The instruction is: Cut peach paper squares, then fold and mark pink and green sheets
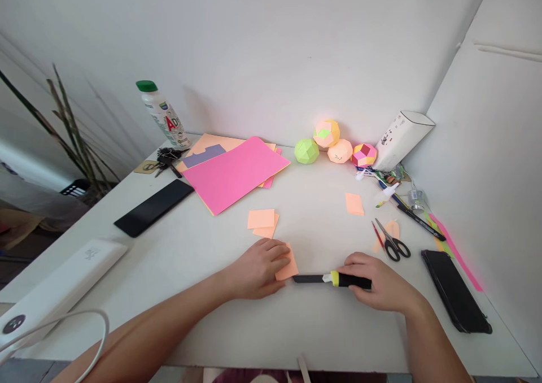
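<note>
Near the front middle of the table, my left hand (259,267) is closed on a small peach paper piece (289,265), its fingers covering the left part. My right hand (372,281) grips a utility knife (344,279) with a black and yellow handle. The knife's dark blade is extended and points left, its tip close to the paper's lower right corner; whether they touch I cannot tell. Just beyond my left hand lie two overlapping peach paper pieces (261,219). Another single peach piece (354,204) rests farther right.
Scissors (393,247) and a red pencil-like tool lie right of my right hand, with a black phone (456,292) beyond. Pink sheets (237,174), a bottle (165,114) and several paper balls (306,151) stand at the back. A dark tablet-like slab (154,208) and white power strip (63,292) are left.
</note>
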A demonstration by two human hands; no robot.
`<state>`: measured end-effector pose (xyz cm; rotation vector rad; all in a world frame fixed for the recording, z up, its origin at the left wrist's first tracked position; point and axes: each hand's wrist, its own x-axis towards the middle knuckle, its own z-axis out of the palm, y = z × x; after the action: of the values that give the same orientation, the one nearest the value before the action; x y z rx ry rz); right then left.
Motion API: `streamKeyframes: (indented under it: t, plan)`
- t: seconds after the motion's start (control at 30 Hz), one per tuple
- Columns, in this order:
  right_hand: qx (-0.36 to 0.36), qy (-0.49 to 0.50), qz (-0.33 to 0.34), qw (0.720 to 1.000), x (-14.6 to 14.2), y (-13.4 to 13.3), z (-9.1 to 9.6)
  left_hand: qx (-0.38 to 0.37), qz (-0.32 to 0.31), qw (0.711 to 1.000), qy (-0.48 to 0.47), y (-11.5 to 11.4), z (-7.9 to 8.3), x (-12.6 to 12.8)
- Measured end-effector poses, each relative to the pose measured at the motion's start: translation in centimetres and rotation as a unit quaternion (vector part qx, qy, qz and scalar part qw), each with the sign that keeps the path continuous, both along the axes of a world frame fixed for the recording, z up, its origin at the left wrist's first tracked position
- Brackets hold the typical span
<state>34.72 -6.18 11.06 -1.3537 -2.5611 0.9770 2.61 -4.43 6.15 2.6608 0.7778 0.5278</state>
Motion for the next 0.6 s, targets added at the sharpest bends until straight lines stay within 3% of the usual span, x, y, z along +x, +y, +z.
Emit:
streamKeyframes:
  t: [0.6]
  plan:
    - [0.007, 0.010, 0.018, 1.000, -0.55, -0.12, 0.27, -0.012, 0.001, 1.000, 0.002, -0.06, 0.16, 0.11]
